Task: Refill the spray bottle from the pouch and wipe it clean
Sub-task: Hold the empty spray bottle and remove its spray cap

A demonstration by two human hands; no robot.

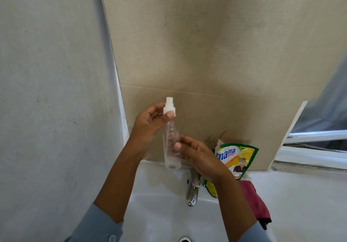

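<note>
Left hand pinches the white spray cap; right hand grips the clear spray bottle, upright above the sink's back edge. Pouch leans at the back-right corner, maroon cloth beside the tap.

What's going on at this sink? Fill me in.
A person holds a clear spray bottle over the sink. The left hand grips its white spray cap; the right hand steadies the body. The bottle looks empty. The refill pouch and a dark red cloth wait by the tap.
</note>
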